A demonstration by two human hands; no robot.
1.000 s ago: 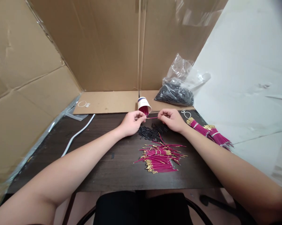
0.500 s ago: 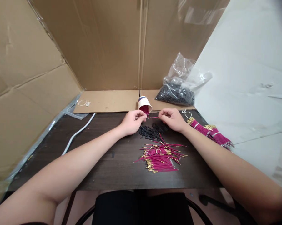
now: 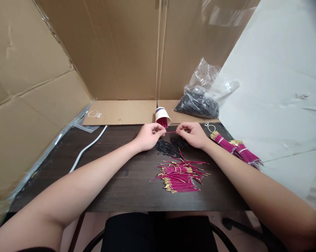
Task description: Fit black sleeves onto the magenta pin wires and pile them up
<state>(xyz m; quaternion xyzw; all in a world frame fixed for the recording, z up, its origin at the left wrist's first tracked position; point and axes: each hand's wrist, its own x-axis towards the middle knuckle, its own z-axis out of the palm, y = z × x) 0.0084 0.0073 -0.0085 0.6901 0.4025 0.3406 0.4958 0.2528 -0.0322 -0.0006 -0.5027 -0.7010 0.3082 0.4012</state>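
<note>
1. Magenta wire [image 3: 170,132], a single thin strand, spans the small gap between the person's two hands above the dark tabletop [image 3: 116,182].
2. Left hand [image 3: 149,135] pinches one end of it between thumb and fingertips, the other fingers curled in.
3. Right hand [image 3: 192,134] pinches the other end the same way, knuckles up, fingers pressed together.
4. Just behind the hands a paper cup [image 3: 162,116] lies tipped on its side at the table's far edge, more magenta wires showing in its mouth.
5. Directly under the hands sits a scatter of short black tubes [image 3: 168,147]; nearer the person lies a loose pile of magenta wires [image 3: 180,174] with gold tips.
6. Two tied bundles [image 3: 235,148] rest near the table's right edge, beside the right forearm.
7. A clear bag of black pieces [image 3: 198,103] stands in the far right corner on a cardboard flap [image 3: 121,112].
8. Cardboard walls [image 3: 29,87] close in behind and on the left; the left half of the table is open, crossed only by a white strip [image 3: 87,148].
</note>
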